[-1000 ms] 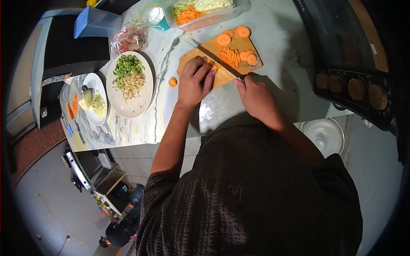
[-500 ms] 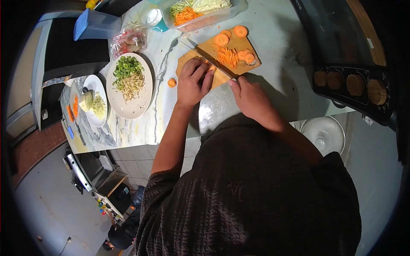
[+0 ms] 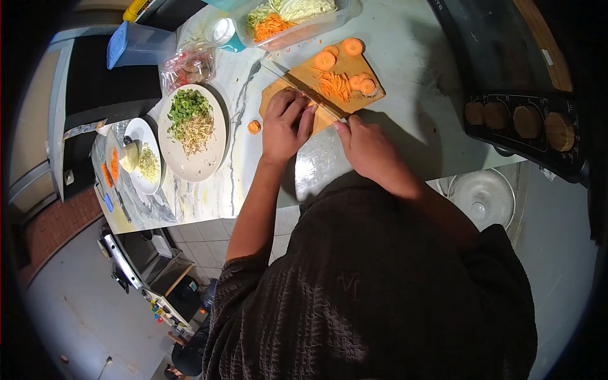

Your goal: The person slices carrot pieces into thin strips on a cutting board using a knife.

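My left hand [image 3: 286, 123] rests on the wooden cutting board [image 3: 361, 63], its fingers bent over a piece of carrot [image 3: 310, 104] that they mostly cover. In my right hand [image 3: 366, 144] is the handle of a knife [image 3: 297, 83], whose blade lies slantwise across the board, close beside my left fingertips. Thin carrot strips [image 3: 334, 86] form a small heap beyond the blade. Several carrot slices [image 3: 325, 61] sit around the heap. A carrot end [image 3: 254, 126] is on the counter, just left of the board.
A plastic container [image 3: 297, 39] of shredded vegetables stands behind the board. Leftward are a large plate [image 3: 183, 166] with chopped greens and sprouts, a bagged item [image 3: 190, 65] and a smaller plate [image 3: 149, 183]. A black appliance [image 3: 525, 120] is at right. Another person [image 3: 190, 354] appears lower left.
The view has shifted slightly. Both hands stay at the board, with the knife still against the carrot. The other person at lower left has moved a little lower in view.
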